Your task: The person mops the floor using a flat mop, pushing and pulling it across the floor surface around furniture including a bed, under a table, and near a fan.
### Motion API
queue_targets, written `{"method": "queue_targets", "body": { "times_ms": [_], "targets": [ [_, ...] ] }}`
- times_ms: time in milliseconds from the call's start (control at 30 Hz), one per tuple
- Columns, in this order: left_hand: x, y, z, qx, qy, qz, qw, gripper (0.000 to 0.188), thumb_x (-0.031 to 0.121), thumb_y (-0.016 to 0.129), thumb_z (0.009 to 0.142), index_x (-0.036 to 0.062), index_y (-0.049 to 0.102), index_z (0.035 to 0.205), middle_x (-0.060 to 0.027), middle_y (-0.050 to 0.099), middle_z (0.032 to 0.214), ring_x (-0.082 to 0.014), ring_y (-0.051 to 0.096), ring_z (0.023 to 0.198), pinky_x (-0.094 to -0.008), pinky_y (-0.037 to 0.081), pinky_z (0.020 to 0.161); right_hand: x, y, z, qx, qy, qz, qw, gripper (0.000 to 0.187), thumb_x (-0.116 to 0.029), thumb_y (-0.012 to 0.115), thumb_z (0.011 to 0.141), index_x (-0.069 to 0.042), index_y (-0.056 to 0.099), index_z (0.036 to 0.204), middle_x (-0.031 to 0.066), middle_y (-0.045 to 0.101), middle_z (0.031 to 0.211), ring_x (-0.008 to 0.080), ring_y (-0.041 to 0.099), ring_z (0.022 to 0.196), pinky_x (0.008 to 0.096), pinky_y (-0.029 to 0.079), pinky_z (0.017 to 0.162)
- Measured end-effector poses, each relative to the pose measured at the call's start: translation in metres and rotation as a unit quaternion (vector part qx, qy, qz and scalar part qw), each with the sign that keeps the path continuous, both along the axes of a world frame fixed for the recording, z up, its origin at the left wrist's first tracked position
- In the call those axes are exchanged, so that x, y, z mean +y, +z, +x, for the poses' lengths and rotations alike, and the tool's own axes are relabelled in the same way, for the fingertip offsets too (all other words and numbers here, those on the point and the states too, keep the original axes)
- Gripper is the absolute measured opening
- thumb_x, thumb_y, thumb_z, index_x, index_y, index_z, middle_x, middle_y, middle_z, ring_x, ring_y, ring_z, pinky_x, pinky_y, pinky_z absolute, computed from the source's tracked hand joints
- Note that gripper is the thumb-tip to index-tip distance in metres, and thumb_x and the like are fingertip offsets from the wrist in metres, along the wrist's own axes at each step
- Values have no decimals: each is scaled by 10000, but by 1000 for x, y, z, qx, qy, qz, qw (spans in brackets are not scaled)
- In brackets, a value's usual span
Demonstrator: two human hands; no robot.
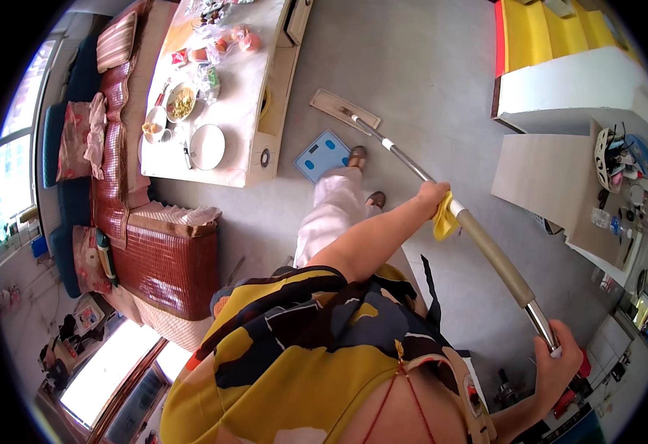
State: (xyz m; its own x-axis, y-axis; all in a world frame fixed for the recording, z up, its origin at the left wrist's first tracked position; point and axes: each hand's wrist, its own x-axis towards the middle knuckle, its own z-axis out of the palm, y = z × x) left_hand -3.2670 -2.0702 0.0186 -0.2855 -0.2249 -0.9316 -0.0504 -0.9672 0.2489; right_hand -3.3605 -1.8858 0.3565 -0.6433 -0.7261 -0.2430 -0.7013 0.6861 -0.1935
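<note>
A flat mop with a long pole runs from far middle to near right. My left hand is closed round the upper metal part of the pole. A yellow cloth hangs at the pole right beside that hand; whether the fingers also hold it I cannot tell. My right hand grips the pole's near end, by its white cap. The flat rectangular mop head lies on the grey floor, just beyond a light blue bathroom scale. My feet stand close to the scale.
At the left stands a table with plates of food and bagged fruit. Beyond it is a sofa with reddish mats. A cabinet with a basket and small items stands right, below yellow steps.
</note>
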Motion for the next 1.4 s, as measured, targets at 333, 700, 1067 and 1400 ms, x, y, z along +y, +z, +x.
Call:
{"method": "queue_targets", "body": {
  "times_ms": [333, 700, 1067, 1400],
  "targets": [
    [32, -21, 8, -42, -21, -2, 999, 277, 88, 570, 702, -110, 483, 875, -180, 530, 767, -286, 577, 655, -414, 474, 527, 45, -14, 22, -21, -38, 36, 998, 284, 4, 636, 607, 16, 590, 887, 142, 588, 721, 233, 555, 603, 299, 434, 582],
    [50, -21, 60, 21, 119, 90, 989, 215, 37, 515, 758, -113, 421, 880, -200, 507, 723, -335, 575, 554, -462, 502, 486, 91, 2, 82, -47, -25, -35, 998, 336, 29, 669, 580, 24, 596, 908, 149, 592, 731, 228, 581, 624, 290, 444, 578],
    [161, 53, 125, 58, 85, 104, 989, 227, 63, 487, 804, -87, 355, 912, -174, 482, 760, -297, 575, 606, -424, 510, 534, 213, 60, 95, -47, -165, 65, 983, 396, 64, 617, 551, 11, 598, 943, 67, 584, 846, 160, 542, 775, 269, 421, 698],
    [232, 17, 141, -20, 64, 63, 996, 241, 76, 507, 784, -65, 346, 895, -163, 495, 727, -290, 583, 560, -411, 496, 469, 274, 26, 87, -132, -178, 84, 972, 370, 68, 634, 532, 19, 610, 897, 51, 587, 734, 106, 520, 672, 257, 410, 607]
  ]
}}
